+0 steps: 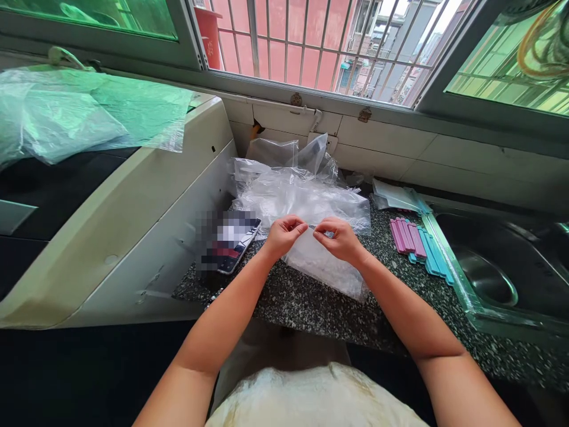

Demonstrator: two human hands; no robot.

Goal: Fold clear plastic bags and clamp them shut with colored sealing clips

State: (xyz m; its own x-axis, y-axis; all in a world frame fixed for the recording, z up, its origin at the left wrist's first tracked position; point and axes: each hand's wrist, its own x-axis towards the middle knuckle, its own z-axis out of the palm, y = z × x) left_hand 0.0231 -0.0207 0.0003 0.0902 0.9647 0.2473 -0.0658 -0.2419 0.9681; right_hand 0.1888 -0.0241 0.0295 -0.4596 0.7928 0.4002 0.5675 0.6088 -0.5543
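Note:
My left hand (285,236) and my right hand (338,238) are close together over the counter, thumbs and fingers pinched. Between them they grip the upper edge of a clear plastic bag (326,270), whose lower part lies flat towards the counter's front edge. The exact grip at the fingertips is too small to make out. Just beyond my hands spreads a loose heap of clear plastic bags (293,190). A phone (233,246), partly blurred out, lies left of my left hand.
Pink sealing clips (406,236) and blue sealing clips (432,255) lie to the right, beside the sink (484,279). Behind them are some flat plastic pieces (398,197). A cream-coloured appliance (178,172) stands left, topped with plastic sheeting (98,110). A barred window (324,47) is behind.

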